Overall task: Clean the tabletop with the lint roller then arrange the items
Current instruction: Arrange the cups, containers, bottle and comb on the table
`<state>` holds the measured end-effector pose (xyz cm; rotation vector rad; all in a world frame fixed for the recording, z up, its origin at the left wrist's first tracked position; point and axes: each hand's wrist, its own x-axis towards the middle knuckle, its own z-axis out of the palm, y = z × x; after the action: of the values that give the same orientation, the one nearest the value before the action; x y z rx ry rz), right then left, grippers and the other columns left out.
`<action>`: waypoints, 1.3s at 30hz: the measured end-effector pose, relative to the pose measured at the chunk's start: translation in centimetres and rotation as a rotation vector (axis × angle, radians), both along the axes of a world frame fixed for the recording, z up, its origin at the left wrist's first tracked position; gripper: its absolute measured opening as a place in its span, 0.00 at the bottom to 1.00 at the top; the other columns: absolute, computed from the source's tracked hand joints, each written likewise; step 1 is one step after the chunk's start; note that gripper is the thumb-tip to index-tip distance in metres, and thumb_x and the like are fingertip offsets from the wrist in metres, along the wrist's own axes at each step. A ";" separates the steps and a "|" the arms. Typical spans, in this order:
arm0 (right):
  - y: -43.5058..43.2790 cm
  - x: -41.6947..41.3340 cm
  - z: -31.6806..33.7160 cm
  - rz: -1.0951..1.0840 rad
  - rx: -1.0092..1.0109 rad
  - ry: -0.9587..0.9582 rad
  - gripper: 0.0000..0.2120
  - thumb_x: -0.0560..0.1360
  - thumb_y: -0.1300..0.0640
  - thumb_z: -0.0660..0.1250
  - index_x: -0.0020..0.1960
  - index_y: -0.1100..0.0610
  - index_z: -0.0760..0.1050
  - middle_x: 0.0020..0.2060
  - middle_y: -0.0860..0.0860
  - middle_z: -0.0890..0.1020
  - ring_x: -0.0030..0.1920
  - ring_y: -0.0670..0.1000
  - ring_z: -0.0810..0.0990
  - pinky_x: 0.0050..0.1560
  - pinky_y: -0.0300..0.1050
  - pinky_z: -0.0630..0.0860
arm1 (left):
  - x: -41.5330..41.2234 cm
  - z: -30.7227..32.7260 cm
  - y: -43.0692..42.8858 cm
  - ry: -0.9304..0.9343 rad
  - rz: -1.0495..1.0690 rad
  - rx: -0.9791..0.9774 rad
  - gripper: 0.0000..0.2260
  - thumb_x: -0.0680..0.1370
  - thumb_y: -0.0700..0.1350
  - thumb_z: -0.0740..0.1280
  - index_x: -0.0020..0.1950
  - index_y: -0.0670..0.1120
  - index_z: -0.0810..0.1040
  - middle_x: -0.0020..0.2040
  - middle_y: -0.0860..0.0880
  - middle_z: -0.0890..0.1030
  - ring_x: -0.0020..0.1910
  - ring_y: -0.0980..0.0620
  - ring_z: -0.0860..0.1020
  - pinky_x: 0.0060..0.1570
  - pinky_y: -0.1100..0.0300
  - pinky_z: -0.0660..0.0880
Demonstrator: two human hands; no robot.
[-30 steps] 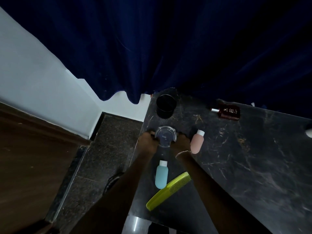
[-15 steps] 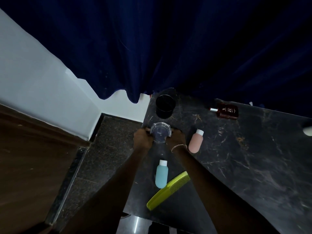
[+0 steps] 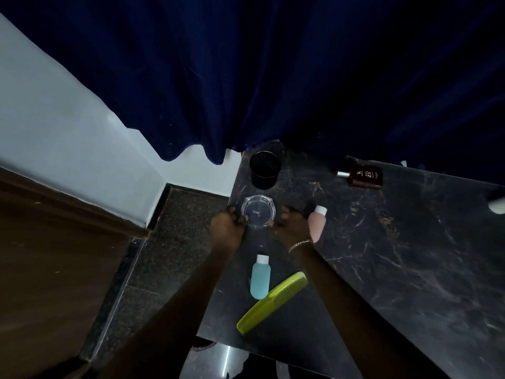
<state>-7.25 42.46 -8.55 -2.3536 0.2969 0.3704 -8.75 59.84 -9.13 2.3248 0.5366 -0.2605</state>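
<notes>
A clear glass dish (image 3: pixel 258 212) rests on the black marble tabletop (image 3: pixel 382 269) near its left edge, just in front of a black cup (image 3: pixel 265 169). My left hand (image 3: pixel 226 227) has its fingers against the dish's left side. At the dish's right side my right hand (image 3: pixel 292 224) has its fingers spread, with a thin gap to the rim. A pink bottle (image 3: pixel 317 224) lies right beside that hand. Nearer to me lie a blue bottle (image 3: pixel 260 277) and a yellow-green comb (image 3: pixel 272 302). No lint roller is in view.
A dark brown perfume bottle (image 3: pixel 364 176) lies at the back of the table. A white object (image 3: pixel 496 206) shows at the right edge. A dark blue curtain (image 3: pixel 273 77) hangs behind. Left of the table are a dark floor (image 3: pixel 169 255), a white wall and a wooden panel (image 3: pixel 54 255).
Both hands carried the glass dish away from me toward the black cup. The right hand's fingers have now spread and come slightly off the dish.
</notes>
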 end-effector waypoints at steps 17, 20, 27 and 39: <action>-0.9 -10.6 -1.5 0.179 -0.060 0.211 0.19 0.75 0.50 0.71 0.61 0.59 0.81 0.60 0.52 0.84 0.63 0.52 0.81 0.62 0.40 0.72 | -10.5 -1.6 -2.2 0.177 -0.121 -0.214 0.12 0.78 0.45 0.75 0.47 0.35 0.83 0.45 0.37 0.86 0.47 0.38 0.84 0.53 0.45 0.79; -0.1 -11.2 -1.6 0.184 -0.066 0.208 0.17 0.73 0.51 0.73 0.58 0.59 0.81 0.54 0.54 0.86 0.58 0.54 0.83 0.57 0.42 0.74 | -10.7 -1.6 -2.4 0.190 -0.212 -0.185 0.12 0.79 0.46 0.73 0.51 0.36 0.85 0.48 0.38 0.87 0.49 0.39 0.85 0.52 0.48 0.79; 0.5 -12.2 -1.4 0.161 -0.048 0.150 0.16 0.73 0.53 0.73 0.59 0.58 0.81 0.54 0.54 0.86 0.56 0.55 0.84 0.54 0.43 0.75 | -11.3 -1.4 -2.3 0.145 -0.190 -0.266 0.09 0.78 0.41 0.73 0.45 0.34 0.84 0.41 0.38 0.86 0.40 0.49 0.81 0.38 0.67 0.70; 0.2 -12.1 -0.2 0.211 0.223 0.004 0.24 0.71 0.70 0.72 0.67 0.62 0.79 0.61 0.60 0.81 0.62 0.56 0.81 0.67 0.42 0.74 | -9.5 0.0 -1.5 0.175 0.314 -0.671 0.07 0.78 0.30 0.68 0.48 0.38 0.85 0.49 0.35 0.86 0.41 0.46 0.85 0.36 0.58 0.84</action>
<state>-19.34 42.68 -8.74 -2.1694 0.0065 0.4826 -18.28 58.36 -9.16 1.5546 0.7554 -0.4212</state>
